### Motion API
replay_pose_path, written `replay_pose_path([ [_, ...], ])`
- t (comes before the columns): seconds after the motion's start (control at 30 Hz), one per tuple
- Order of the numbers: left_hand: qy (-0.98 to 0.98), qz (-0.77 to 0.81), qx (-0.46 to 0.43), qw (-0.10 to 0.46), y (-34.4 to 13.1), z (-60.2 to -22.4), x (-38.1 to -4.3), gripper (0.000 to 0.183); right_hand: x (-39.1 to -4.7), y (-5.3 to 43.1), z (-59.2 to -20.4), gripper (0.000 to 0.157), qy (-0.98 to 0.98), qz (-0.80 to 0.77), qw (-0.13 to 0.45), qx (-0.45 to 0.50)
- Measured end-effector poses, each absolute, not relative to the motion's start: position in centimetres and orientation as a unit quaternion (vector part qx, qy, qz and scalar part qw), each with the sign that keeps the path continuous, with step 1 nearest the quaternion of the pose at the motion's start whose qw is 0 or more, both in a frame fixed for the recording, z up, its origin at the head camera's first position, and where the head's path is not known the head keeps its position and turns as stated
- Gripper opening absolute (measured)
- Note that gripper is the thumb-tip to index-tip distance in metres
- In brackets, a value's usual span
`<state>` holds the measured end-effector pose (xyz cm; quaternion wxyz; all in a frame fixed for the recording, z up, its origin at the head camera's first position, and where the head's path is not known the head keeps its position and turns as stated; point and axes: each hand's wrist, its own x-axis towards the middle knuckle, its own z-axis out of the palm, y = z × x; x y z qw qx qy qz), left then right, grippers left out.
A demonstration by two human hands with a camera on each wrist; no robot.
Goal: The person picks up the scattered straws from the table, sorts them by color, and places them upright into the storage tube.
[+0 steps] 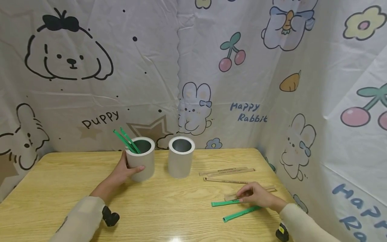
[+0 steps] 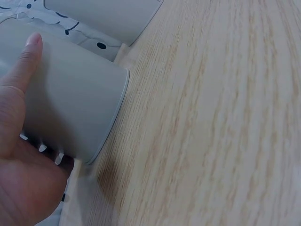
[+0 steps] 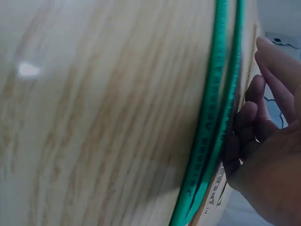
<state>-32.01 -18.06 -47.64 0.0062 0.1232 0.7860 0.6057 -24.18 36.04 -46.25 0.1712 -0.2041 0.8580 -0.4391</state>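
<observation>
Two loose green sticks (image 1: 225,203) lie on the desk (image 1: 163,215), near its three o'clock side as I see it, far edge at twelve. The right hand (image 1: 257,195) is over them with fingers bent; whether it pinches a stick, I cannot tell. A tan stick (image 1: 231,197) lies just beside the upper green one, and further tan sticks (image 1: 226,180) lie toward twelve. Hazard: sticks this thin and close could be picked up together, or the wrong one nudged aside, should the fingertips close carelessly. At ten o'clock from the green pair, the left hand (image 1: 125,169) grips a pale cup (image 1: 147,163), thumb across its front. Two green sticks (image 1: 128,139) lean out of it toward eleven; a sharp tug by that hand could tilt the cup and spill them. A second cup (image 1: 180,163) stands upright at its three o'clock, apart. Beyond hangs a printed curtain (image 1: 151,77).
</observation>
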Motion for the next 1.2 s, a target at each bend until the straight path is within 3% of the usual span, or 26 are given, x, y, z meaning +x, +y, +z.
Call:
replay_pose_path([
  [0.7, 0.788, 0.605, 0.114, 0.012, -18.0, -47.4, -32.0, 0.105, -23.9, 35.5, -46.9, 0.011, 0.868, -0.421, 0.137, -0.226],
  [0.97, 0.790, 0.602, 0.112, 0.015, -18.0, -47.7, -32.1, 0.106, -24.6, 34.2, -43.0, 0.019, 0.867, -0.447, 0.147, -0.163],
  [1.1, 0.793, 0.599, 0.109, 0.018, -18.0, -47.7, -32.0, 0.107, -25.9, 31.4, -40.2, 0.027, 0.856, -0.472, 0.136, -0.159],
  [1.2, 0.794, 0.598, 0.107, 0.019, -18.0, -47.7, -32.0, 0.107, -27.0, 27.9, -38.0, 0.020, 0.837, -0.508, 0.128, -0.156],
])
